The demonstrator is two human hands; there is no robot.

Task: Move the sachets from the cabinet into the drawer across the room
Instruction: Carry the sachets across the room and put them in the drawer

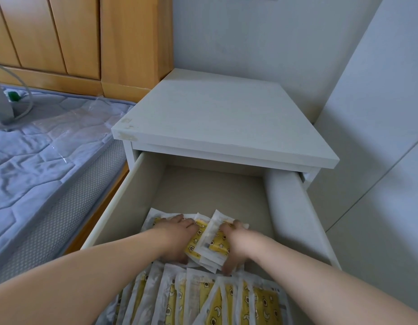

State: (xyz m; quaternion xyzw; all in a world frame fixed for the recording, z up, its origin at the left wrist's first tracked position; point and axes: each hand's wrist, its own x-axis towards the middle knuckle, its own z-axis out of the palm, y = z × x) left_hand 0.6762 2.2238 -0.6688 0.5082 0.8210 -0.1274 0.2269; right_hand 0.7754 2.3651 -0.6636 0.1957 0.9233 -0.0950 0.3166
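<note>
Head view: my left grip and right grip clasp a stack of flat yellow-and-white sachets between them in the drawer; my palms hide its sides, and nearer packets run off frame.

no legible text (sachets show only printed patterns).

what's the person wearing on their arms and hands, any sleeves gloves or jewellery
Nothing visible. The left hand and right hand are bare, with no gloves, and no rings that show. The left forearm and right forearm are bare up to the frame's edge: no sleeves, watch or bracelet in view.
</note>
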